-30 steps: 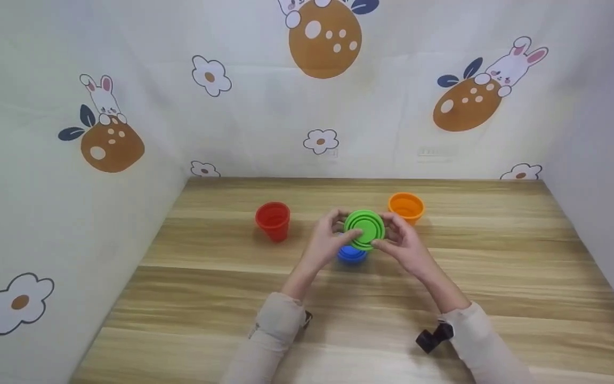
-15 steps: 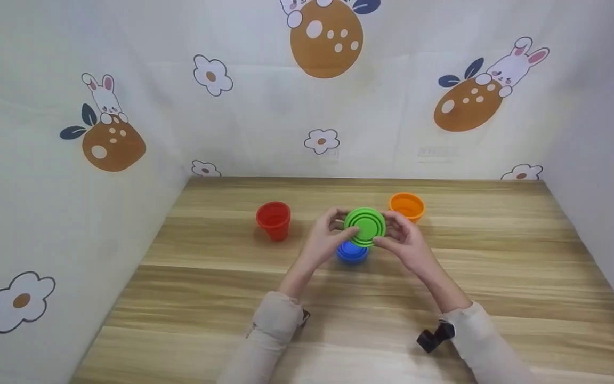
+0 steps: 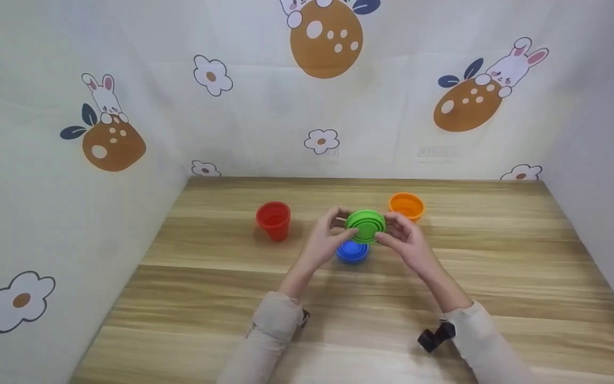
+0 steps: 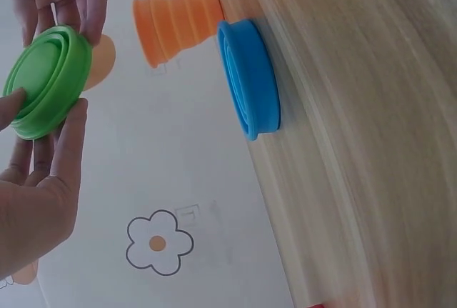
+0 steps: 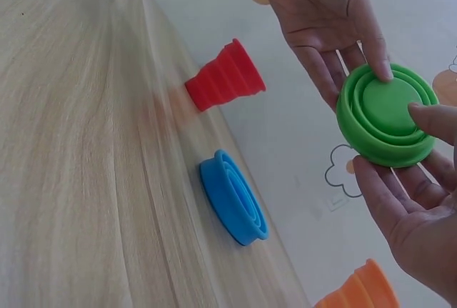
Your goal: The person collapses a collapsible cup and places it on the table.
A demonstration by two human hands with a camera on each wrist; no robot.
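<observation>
A green collapsible cup (image 3: 366,228), folded flat into rings, is held up above the table between both hands. My left hand (image 3: 326,234) pinches its left side, thumb on the ringed face and fingers behind. On the opposite side my right hand (image 3: 406,241) grips it the same way, as the right wrist view shows with the green cup (image 5: 389,104) close up. Just below stands a blue collapsible cup (image 3: 353,252), also folded flat, resting on the table; its low side shows in the left wrist view as a blue disc-like cup (image 4: 251,79).
Extended to full height, a red collapsible cup (image 3: 274,220) stands at the left and an orange one (image 3: 407,206) behind my right hand. The wooden table (image 3: 205,298) meets patterned cloth walls (image 3: 264,117) at the back and sides.
The green cup has tipped in the hands, first showing its face more fully, now tilted so its upper side wall shows. Both hands stay nearly in place; the other cups have not moved.
</observation>
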